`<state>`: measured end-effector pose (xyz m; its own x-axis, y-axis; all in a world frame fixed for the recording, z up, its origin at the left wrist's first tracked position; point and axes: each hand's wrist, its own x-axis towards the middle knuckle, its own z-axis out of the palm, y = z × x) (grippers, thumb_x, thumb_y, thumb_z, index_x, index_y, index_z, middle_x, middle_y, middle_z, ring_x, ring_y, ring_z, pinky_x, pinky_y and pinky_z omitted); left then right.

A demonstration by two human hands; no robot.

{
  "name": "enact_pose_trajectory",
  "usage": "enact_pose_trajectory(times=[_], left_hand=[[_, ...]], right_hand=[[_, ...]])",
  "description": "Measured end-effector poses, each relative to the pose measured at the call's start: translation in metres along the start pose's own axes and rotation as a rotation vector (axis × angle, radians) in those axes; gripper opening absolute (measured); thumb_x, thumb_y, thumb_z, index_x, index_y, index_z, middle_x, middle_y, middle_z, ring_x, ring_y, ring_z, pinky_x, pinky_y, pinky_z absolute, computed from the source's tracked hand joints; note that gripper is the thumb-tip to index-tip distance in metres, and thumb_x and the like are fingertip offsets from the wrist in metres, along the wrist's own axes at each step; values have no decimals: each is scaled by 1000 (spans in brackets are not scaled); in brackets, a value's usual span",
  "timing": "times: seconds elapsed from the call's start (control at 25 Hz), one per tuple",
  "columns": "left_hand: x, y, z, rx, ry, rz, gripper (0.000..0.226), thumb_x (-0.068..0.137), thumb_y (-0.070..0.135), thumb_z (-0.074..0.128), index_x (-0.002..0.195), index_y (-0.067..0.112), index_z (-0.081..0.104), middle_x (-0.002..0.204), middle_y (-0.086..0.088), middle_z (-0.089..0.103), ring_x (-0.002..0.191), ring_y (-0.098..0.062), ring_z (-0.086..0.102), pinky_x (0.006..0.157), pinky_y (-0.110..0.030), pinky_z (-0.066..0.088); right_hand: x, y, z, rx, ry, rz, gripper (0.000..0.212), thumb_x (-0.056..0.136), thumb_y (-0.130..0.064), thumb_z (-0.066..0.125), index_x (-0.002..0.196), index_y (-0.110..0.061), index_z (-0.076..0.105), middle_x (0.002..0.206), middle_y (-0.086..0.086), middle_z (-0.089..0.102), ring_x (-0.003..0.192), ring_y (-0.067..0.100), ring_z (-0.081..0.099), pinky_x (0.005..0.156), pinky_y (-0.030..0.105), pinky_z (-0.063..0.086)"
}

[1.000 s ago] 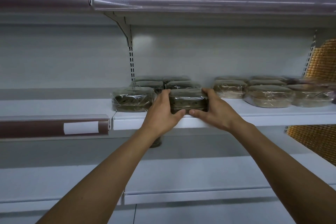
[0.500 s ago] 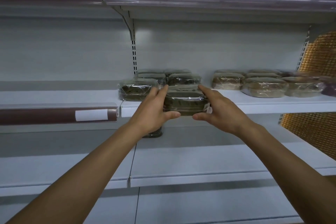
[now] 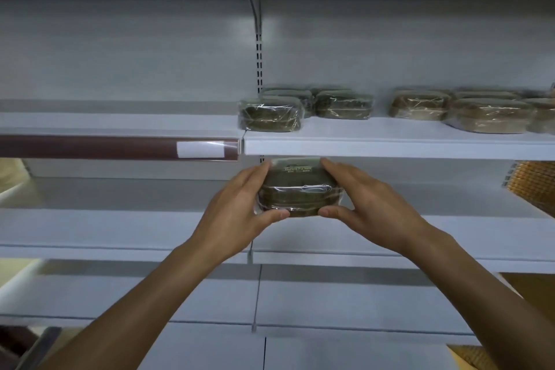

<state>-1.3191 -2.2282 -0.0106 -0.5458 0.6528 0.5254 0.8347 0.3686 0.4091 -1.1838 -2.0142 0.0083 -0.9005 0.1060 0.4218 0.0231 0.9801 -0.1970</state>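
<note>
A dark green food pack wrapped in clear film (image 3: 298, 189) is held in the air below the middle shelf (image 3: 390, 144). My left hand (image 3: 240, 210) grips its left side with fingers over the top and the thumb under the front edge. My right hand (image 3: 369, 204) grips its right side the same way. Similar dark green packs (image 3: 270, 117) sit on the middle shelf above, one at the front and others behind it.
Several light brown wrapped packs (image 3: 486, 116) stand on the same shelf to the right. A dark red price rail with a white label (image 3: 200, 149) runs along the left shelf edge. Below are white shelves (image 3: 120, 231). Orange mesh (image 3: 533, 186) is at the far right.
Both hands lifted the green pack off the middle shelf's front edge and brought it down and toward me, below shelf level. The camera view shifted, so the shelf now appears higher.
</note>
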Motion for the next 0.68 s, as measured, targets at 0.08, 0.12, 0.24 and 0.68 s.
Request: enact_pose_trajectory(times=[0.08,0.12,0.24,0.68], left_hand=[[-13,-14,12,-13,-37,-41,86,83,50,73,154,33,27,150,12,42,131,-9,45,104,-19,34],[-18,-20,19,-24,-61,-69,85,83,49,73,154,34,27,151,13,41,131,-9,44,102,-17,32],[-27,-39,46,-57,-130,-132,85,85,44,73,154,35,25,153,14,39,131,-8,45,100,-15,32],[-21,-95,139,-119,-260,-306,93,83,38,76,155,31,19,158,8,30,139,-16,39,111,-42,41]], right_hand=[[-4,-3,22,3,-56,5,80,91,-50,59,154,-34,13,157,-8,29,133,18,45,104,38,45],[-6,-2,33,10,-78,14,78,92,-49,58,154,-34,14,158,-8,29,133,18,46,104,37,45],[-12,2,66,22,-137,74,75,95,-49,55,155,-32,12,159,-8,25,132,18,47,104,36,45],[-8,43,167,145,-199,221,77,96,-35,59,156,-25,11,160,-5,23,137,19,39,106,38,41]])
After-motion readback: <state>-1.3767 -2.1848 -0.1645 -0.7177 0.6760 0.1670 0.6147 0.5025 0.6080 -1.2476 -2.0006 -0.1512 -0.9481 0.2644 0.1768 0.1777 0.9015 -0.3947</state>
